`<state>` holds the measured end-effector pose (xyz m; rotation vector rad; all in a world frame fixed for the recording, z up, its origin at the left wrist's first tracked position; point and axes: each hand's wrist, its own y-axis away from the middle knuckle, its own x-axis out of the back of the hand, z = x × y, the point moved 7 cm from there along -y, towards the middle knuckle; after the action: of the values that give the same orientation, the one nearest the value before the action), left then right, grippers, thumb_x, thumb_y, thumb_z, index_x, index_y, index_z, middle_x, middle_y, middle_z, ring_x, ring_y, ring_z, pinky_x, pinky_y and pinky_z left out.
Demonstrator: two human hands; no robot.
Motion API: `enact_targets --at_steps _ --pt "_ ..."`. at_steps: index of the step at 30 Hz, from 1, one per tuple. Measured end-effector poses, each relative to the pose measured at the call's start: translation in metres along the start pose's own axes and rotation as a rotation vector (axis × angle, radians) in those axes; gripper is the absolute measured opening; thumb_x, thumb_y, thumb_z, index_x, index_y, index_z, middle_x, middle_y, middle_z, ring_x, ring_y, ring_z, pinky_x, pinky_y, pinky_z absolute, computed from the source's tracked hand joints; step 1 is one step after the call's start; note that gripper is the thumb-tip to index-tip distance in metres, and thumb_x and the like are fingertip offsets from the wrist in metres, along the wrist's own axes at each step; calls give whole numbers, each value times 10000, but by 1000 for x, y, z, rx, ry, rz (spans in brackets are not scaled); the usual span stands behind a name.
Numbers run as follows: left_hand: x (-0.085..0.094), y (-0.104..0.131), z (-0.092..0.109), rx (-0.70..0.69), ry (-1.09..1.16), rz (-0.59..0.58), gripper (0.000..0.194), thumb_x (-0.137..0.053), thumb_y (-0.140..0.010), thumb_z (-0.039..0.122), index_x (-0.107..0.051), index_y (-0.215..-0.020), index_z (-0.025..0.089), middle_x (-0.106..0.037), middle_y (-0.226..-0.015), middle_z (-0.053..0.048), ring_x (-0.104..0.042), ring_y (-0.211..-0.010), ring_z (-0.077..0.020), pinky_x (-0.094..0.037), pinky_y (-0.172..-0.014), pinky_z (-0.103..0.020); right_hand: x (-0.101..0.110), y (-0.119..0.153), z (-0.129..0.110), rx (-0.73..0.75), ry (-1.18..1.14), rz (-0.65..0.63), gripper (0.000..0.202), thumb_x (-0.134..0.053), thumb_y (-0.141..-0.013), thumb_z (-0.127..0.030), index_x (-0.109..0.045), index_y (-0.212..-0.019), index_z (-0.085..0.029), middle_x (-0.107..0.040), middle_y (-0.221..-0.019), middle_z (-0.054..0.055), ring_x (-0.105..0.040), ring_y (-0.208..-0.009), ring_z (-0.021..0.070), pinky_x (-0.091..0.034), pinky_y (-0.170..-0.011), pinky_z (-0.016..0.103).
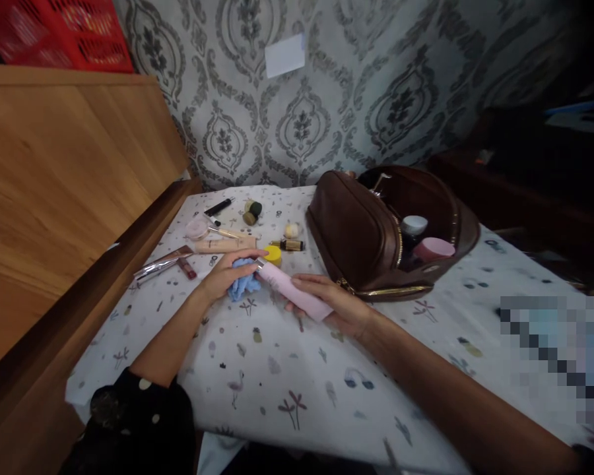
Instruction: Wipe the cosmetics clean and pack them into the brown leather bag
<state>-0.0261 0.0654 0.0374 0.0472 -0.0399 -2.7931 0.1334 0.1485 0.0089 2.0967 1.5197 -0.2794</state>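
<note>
My right hand (334,300) is wrapped round a pale pink tube (301,295) with a silver band at its far end. My left hand (230,270) pinches a crumpled blue cloth (244,282), its fingertips at the tube's silver end. Whether the cloth touches the tube I cannot tell. Just beyond my left fingers sits a yellow round container (272,254). A beige tube (225,245), a rose-gold tube (163,262) and a small dark red tube (186,268) lie to the left. A small black and gold bottle (287,245) lies behind the yellow container.
An open brown leather bag (361,231) stands at the back right, with a pink cup-like item (433,249) and a white-topped jar (414,225) inside. Small cosmetics, among them a black stick (220,206), lie farther back. A wooden panel (74,178) borders the printed tablecloth (277,376) on the left.
</note>
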Motion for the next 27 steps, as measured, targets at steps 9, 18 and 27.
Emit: enact_targets --at_steps 9,18,27 --pt "10 -3 -9 -2 -236 129 455 -660 -800 586 -679 -895 142 -586 -598 26 -480 -455 -66 -362 -411 -168 6 -1 -3 78 181 92 383 -817 -695 -387 -707 -955 -128 -698 -716 43 -620 -645 122 -439 -525 192" --pt "12 -4 -16 53 -218 143 524 -611 -813 639 -681 -1005 157 -592 -604 23 -474 -439 -72 -353 -398 -175 7 -3 -1 75 212 109 421 -803 -698 -411 -702 -995 -129 -705 -696 47 -605 -610 122 -451 -511 195" --pt "4 1 0 -94 -251 -29 460 -714 -810 436 -679 -1210 213 -664 -957 -25 -554 -667 -93 -412 -560 -188 7 -1 1 13 110 131 213 -744 -795 -282 -712 -934 -123 -726 -718 85 -679 -644 160 -556 -590 222"
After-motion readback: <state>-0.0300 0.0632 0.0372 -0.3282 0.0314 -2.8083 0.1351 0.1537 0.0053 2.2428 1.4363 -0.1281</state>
